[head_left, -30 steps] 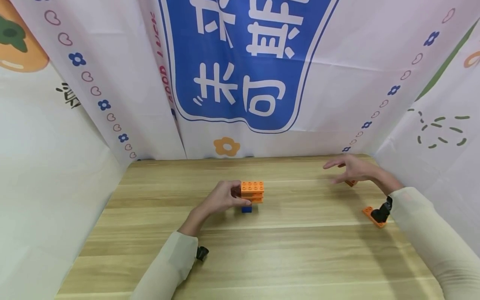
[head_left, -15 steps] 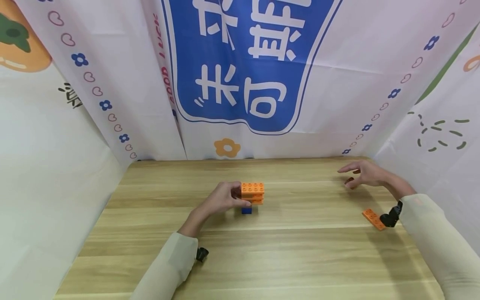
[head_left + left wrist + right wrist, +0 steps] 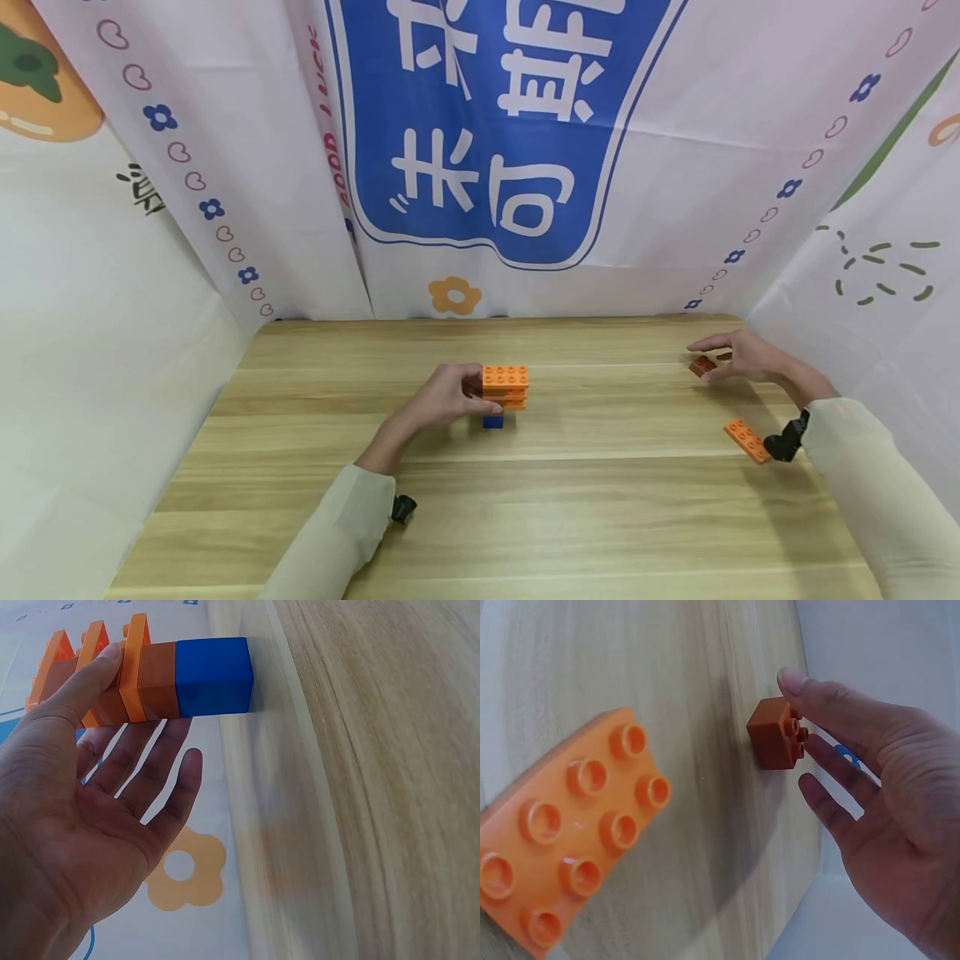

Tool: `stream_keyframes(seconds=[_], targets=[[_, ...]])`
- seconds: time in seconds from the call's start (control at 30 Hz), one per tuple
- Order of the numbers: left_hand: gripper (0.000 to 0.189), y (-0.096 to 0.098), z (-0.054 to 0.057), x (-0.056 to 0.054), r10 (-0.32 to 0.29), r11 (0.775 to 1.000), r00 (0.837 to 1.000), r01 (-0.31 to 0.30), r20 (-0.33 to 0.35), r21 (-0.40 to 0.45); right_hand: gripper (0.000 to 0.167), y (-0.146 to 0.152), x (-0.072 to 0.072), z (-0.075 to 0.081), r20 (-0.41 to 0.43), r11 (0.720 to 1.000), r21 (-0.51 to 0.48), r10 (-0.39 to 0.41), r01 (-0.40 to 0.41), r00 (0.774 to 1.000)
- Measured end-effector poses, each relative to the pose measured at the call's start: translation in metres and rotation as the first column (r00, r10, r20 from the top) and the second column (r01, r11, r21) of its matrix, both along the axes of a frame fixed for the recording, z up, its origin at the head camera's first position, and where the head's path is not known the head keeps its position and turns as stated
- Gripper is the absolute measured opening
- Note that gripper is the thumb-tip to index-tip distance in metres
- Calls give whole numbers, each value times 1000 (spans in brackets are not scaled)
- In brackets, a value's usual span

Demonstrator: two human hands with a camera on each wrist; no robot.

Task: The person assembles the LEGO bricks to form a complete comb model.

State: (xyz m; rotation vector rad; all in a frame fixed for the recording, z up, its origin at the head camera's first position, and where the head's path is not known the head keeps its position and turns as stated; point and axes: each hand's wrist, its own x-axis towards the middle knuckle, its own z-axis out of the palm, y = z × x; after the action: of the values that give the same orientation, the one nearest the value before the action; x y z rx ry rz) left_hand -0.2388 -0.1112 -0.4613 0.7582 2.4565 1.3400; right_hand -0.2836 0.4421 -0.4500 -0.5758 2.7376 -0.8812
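Printed white cloth (image 3: 652, 200) is hanging behind a wood-grain table (image 3: 600, 517), where a person's left hand (image 3: 442, 393) is gripping a brick tower (image 3: 506, 377) midway between the side edges, toward the far edge. Near the far right corner, the right hand (image 3: 750, 354) is hovering around a rust-brown brick (image 3: 772, 739), thumb and fingers parted and not closed on it. While the head view is presenting the tower's studded orange top, the left wrist view is revealing its layers: a blue block (image 3: 214, 677) at the base, then rust-brown bricks alternating with three thin orange slabs. Closer to the right edge, a loose orange plate (image 3: 592, 817) is lying flat, its eight round studs facing up. Left fingertips are disappearing behind the tower, and whether its base is touching the table is impossible to tell; so is whether the right fingertips are touching their brick. Black wrist gear (image 3: 785, 439) is overlapping the plate's end from above, and the right wrist frame is clipping its other side.
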Motion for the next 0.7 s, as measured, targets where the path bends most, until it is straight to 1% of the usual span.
stream_keyframes(seconds=[0.27,0.57,0.7], targets=[[26,0,1,2,4,1000,1000,-4,-8,-6,57,3,1,-7,12,1000,-4,-22,22,1000],[26,0,-1,2,4,1000,1000,-4,-4,-4,53,2,1,-15,17,998,10,-70,70,997],[26,0,0,1,4,1000,1000,-4,-3,-6,51,2,-1,-17,16,998,17,-66,66,998]])
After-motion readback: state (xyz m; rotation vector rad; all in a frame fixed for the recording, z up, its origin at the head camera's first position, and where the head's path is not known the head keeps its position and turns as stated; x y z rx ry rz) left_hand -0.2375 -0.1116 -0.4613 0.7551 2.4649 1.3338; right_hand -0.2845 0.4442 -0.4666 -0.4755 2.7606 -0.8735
